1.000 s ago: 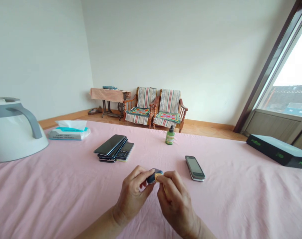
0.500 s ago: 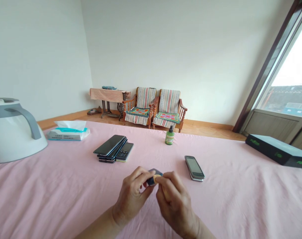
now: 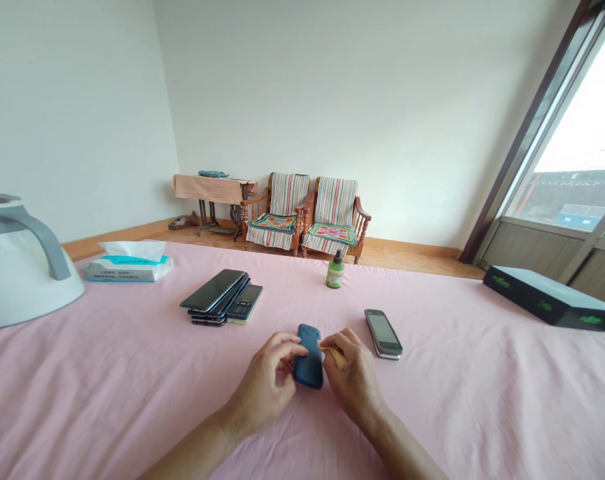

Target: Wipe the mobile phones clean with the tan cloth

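Note:
A small dark blue phone (image 3: 309, 357) lies lengthwise on the pink tablecloth (image 3: 132, 387), back side up, between my two hands. My left hand (image 3: 267, 387) grips its left edge with curled fingers. My right hand (image 3: 355, 380) sits against its right edge and pinches a small yellowish piece (image 3: 328, 348) between thumb and fingers; what that piece is I cannot make out. A silver phone with a dark screen (image 3: 383, 333) lies just right of my right hand.
A stack of dark phones with a keypad phone beside it (image 3: 222, 305) lies to the left. A green spray bottle (image 3: 335, 270) stands farther back. A white kettle (image 3: 17, 260), a tissue pack (image 3: 127, 263) and a black box (image 3: 550, 303) sit near the table's edges.
The blue phone was held up end-on between both hands; now it is lowered flat onto the cloth. The view has shifted slightly to the right.

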{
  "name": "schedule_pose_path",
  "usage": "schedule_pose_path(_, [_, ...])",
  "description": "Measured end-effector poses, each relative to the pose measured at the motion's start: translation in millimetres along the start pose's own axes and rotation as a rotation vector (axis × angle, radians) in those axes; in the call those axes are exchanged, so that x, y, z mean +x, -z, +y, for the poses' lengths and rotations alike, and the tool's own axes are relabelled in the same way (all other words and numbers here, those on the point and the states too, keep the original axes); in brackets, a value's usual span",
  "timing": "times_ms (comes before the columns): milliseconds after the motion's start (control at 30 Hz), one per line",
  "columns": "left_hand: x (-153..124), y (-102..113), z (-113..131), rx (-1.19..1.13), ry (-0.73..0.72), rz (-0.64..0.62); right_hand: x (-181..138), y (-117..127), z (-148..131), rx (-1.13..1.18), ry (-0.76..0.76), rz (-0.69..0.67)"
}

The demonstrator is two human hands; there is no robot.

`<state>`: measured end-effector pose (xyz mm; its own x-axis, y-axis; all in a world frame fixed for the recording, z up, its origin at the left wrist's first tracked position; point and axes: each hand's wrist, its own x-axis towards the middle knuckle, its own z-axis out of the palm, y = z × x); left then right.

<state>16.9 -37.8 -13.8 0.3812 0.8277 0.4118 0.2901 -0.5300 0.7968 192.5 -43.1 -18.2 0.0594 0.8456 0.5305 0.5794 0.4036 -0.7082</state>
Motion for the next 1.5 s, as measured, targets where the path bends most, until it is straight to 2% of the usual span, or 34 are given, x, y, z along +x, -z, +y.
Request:
schedule_pose_path(133, [3.1,1.2,-1.7,-0.214,0.176,-0.039,-0.5,-3.3,0.4,-0.001,-0.029,-0.06])
schedule_pose_path(267, [7.2,4.3,1.6,-0.279,0.315,-0.034,-1.6,-4.8,-0.4,-0.007,-0.02,-0.07])
schedule_pose_path(567, [4.9,-1.9,-2.2,-0.219,0.293,-0.005,-1.2,-12.2,13.0,-0.088,0.038,-0.069])
schedule_pose_path(733, [1.3,-5.9,1.1,0.031,0.146,0.045,-0.9,-11.1,17.1,-0.125,0.049,-0.077])
schedule_pose_path(933, [-2.5,-2.7,5.5,0.191,0.057,-0.051,-0.8,-11.2,11.5,-0.203,0.065,-0.122])
schedule_pose_path(1167, [-3.4,-1.8,3.7,0.217,0.064,-0.074,25.5,-15.1,14.8,-0.341,0.074,-0.175])
schedule_pose_path(1500, [-3.6,-1.2,7.9,0.171,0.068,-0.067,27.4,-23.8,10.7,-0.443,0.055,-0.171])
